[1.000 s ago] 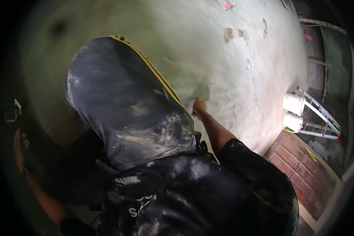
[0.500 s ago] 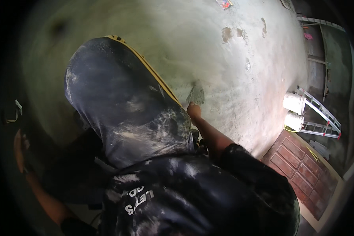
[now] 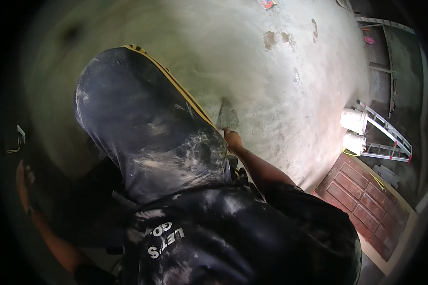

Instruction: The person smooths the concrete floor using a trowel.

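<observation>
My right hand (image 3: 232, 141) is closed round the handle of a trowel (image 3: 227, 116). The trowel's grey, narrow-looking blade points away from me over the pale cement surface (image 3: 271, 104); I cannot tell whether it presses on it. At the far left, in shadow, my left hand (image 3: 24, 179) is held out to the side, its fingers apart, with nothing visible in it. Dusty dark cloth with a yellow edge (image 3: 152, 123) fills the middle between my hands and partly hides the area beside the trowel.
White buckets (image 3: 354, 121) stand by an aluminium ladder (image 3: 390, 135) at the right. Below them is a brown panelled door (image 3: 366, 204). A white fitting with loose wires (image 3: 20, 135) is above my left hand. Brownish patches (image 3: 270, 41) mark the cement farther off.
My right hand has shifted slightly left and nearer to me, and the trowel blade has turned from a broad face to a narrower one. My left hand has barely moved.
</observation>
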